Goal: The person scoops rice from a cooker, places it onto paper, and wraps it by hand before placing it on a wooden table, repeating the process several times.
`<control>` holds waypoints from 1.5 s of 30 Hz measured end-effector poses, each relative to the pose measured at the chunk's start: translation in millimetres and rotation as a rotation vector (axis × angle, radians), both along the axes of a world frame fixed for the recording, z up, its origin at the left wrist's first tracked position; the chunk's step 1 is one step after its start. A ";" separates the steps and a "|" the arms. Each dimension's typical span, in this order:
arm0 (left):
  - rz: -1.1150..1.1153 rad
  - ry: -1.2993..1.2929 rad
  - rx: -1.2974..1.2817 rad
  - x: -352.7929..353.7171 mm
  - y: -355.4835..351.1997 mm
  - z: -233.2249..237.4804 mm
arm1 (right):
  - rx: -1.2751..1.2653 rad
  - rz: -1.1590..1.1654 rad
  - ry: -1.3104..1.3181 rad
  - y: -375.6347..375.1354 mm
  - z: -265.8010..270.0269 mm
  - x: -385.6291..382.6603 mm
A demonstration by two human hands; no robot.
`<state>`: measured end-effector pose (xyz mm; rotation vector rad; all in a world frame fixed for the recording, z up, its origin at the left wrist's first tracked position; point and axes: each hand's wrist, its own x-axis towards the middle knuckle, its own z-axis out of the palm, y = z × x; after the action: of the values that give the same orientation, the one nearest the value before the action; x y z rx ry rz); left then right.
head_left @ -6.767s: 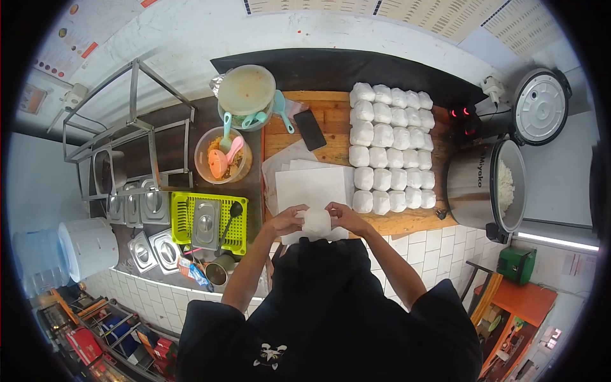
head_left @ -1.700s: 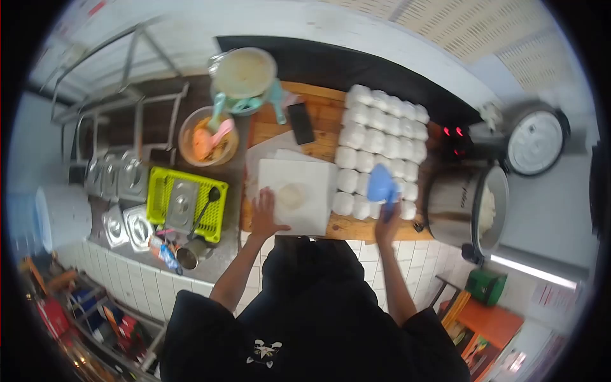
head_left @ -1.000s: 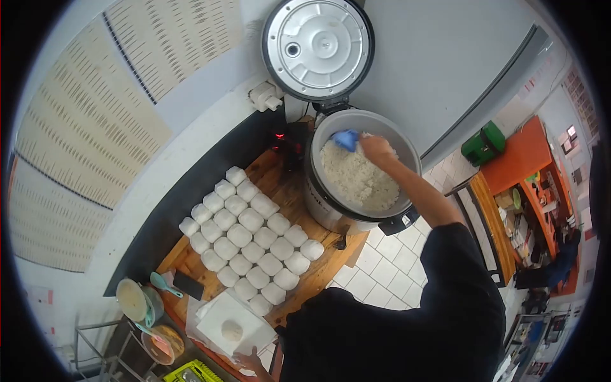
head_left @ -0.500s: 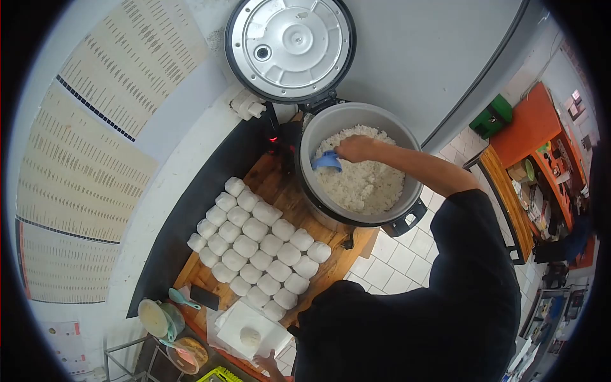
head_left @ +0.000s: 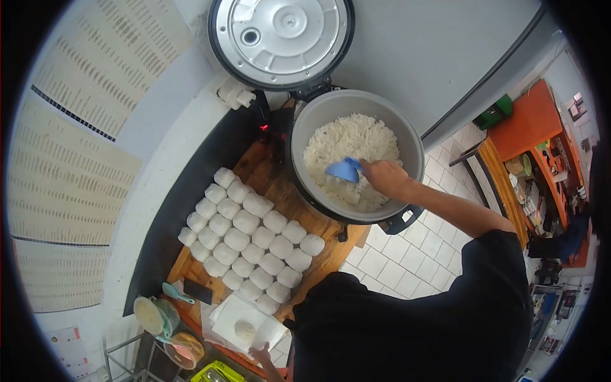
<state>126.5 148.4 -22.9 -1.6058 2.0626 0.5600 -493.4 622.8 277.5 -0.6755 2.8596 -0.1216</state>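
My right hand (head_left: pixel 388 179) grips a blue scoop (head_left: pixel 344 170), which is over the cooked rice (head_left: pixel 353 137) inside a large rice cooker (head_left: pixel 407 127). Low in the view, my left hand (head_left: pixel 261 354) has its fingers apart at the edge of a stack of white paper sheets (head_left: pixel 223 321). A mound of rice (head_left: pixel 244 330) sits on the top sheet, close to the fingertips. Many white wrapped bundles (head_left: pixel 245 221) stand in rows on the wooden table (head_left: pixel 267 172), between my two hands.
The cooker's metal lid (head_left: pixel 286 38) stands raised behind the pot. A dark phone (head_left: pixel 197 291) and a light-blue spoon (head_left: pixel 176 292) lie beside the paper. Bowls with food (head_left: pixel 149 315) and a yellow-green basket (head_left: pixel 218 371) are at the lower left. Printed sheets (head_left: pixel 73 172) hang on the wall.
My right hand has moved the scoop across the rice, down and rightward from the pot's left side. My left hand stays by the paper. The whole view has shifted slightly.
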 end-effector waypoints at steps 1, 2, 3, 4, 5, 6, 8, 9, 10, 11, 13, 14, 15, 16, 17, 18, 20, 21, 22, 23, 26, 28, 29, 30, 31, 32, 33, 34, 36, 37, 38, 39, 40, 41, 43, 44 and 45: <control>0.006 0.024 -0.004 1.3 2.2 1.0 | 0.028 0.055 0.048 4.3 -7.9 2.2; 0.010 0.051 -0.013 -0.9 0.5 3.5 | 0.051 0.108 0.100 3.1 -7.5 2.7; 0.008 0.054 0.036 -4.3 3.5 11.9 | 0.069 0.164 0.155 0.2 -6.3 0.2; 0.015 0.049 0.028 -3.7 3.8 13.6 | 0.089 0.095 0.101 -1.2 -2.6 -5.9; 0.023 0.046 0.021 -4.3 4.7 14.3 | 0.111 0.027 0.048 0.1 3.2 -15.4; 0.033 0.048 0.018 -6.8 8.1 13.1 | 0.136 -0.039 0.001 1.7 7.1 -22.2; 0.068 0.074 0.022 -7.7 12.1 16.9 | 0.164 -0.001 -0.092 5.1 -1.0 -26.1; 0.080 0.075 0.027 -8.5 12.2 20.0 | 0.177 0.015 -0.139 2.1 0.1 -25.9; 0.093 0.078 0.034 -11.9 11.9 21.4 | 0.131 -0.001 -0.167 -1.5 2.4 -25.8; 0.083 0.081 0.020 -11.4 9.6 18.8 | 0.087 -0.015 -0.196 -6.3 6.2 -23.1; 0.068 0.079 -0.003 -6.0 10.1 12.1 | 0.051 -0.009 -0.241 -17.7 17.6 -13.4; 0.062 0.084 -0.011 -4.5 10.4 7.5 | 0.054 0.008 -0.256 -24.1 21.6 -7.3; 0.056 0.089 -0.021 -5.3 10.4 5.1 | 0.055 0.025 -0.272 -28.1 25.4 -3.5; 0.051 0.090 -0.032 -1.9 9.8 5.7 | 0.067 0.008 -0.310 -29.9 29.5 -0.9; 0.053 0.089 -0.023 0.0 11.3 10.1 | 0.078 -0.005 -0.352 -31.7 32.6 3.0; 0.055 0.089 -0.016 -1.9 12.6 11.4 | 0.090 -0.017 -0.394 -34.3 32.9 6.8; 0.062 0.103 -0.010 -7.6 11.5 16.3 | 0.044 0.018 -0.371 -36.8 24.6 11.0; 0.070 0.110 -0.010 -6.6 11.2 16.0 | 0.024 0.031 -0.358 -37.1 24.8 13.6; 0.074 0.117 -0.006 -6.7 12.0 14.5 | 0.037 0.038 -0.345 -36.2 27.3 17.1; 0.055 0.098 -0.005 -1.7 12.3 16.4 | 0.049 0.045 -0.339 -35.5 28.2 23.4; 0.016 0.060 0.002 -10.3 2.9 13.4 | 0.029 0.044 -0.396 -29.6 63.1 14.3; 0.013 0.013 0.034 -9.3 0.1 12.3 | -0.016 0.053 -0.400 -27.7 62.1 12.4; 0.008 0.028 0.015 -9.0 0.8 11.7 | -0.045 0.056 -0.355 -25.8 48.7 12.5; -0.002 0.047 -0.001 -9.5 0.5 8.5 | -0.071 0.055 -0.306 -23.6 45.8 11.7; -0.012 0.058 -0.017 -6.2 1.6 6.7 | -0.129 -0.077 -0.477 -18.2 47.9 7.2; -0.014 0.046 -0.002 -4.0 0.6 4.3 | -0.191 -0.211 -0.650 -15.2 52.9 -0.9; -0.014 0.033 0.009 -4.1 -1.8 6.5 | -0.256 -0.344 -0.822 -14.7 55.2 -5.4; -0.009 0.024 0.020 -5.7 -2.3 6.8 | -0.374 -0.364 -0.920 -11.4 51.8 -7.8; -0.020 0.083 0.004 -7.9 1.8 3.6 | -0.597 -0.380 -1.108 3.7 38.3 -18.9; -0.016 0.106 -0.006 2.0 1.6 1.3 | -0.555 -0.339 -1.014 7.7 31.4 -23.7; -0.063 0.136 -0.085 6.8 3.6 -7.9 | -0.512 -0.290 -0.924 10.1 22.9 -29.1; -0.099 0.159 -0.164 16.9 7.1 -20.8 | -0.465 -0.231 -0.840 12.6 12.2 -36.7; -0.010 0.335 -0.148 29.8 8.1 -34.2 | -0.378 -0.129 -0.737 17.9 -2.7 -47.7; -0.047 0.312 -0.222 30.2 17.9 -31.4 | -0.292 -0.014 -0.645 24.5 -20.3 -58.1; 0.006 0.379 -0.218 5.6 39.4 10.3 | 0.030 0.159 -0.285 38.4 -67.1 -75.4; 0.036 0.454 -0.268 -3.5 49.4 20.8 | 0.070 0.118 -0.227 25.9 -59.9 -68.9; 0.062 0.530 -0.318 -11.9 59.5 30.2 | -0.240 0.271 0.255 33.8 -71.6 -58.8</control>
<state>114.6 208.0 7.2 -1.8526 2.6005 0.7780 -552.2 656.6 205.9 -1.1977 2.9817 -0.3649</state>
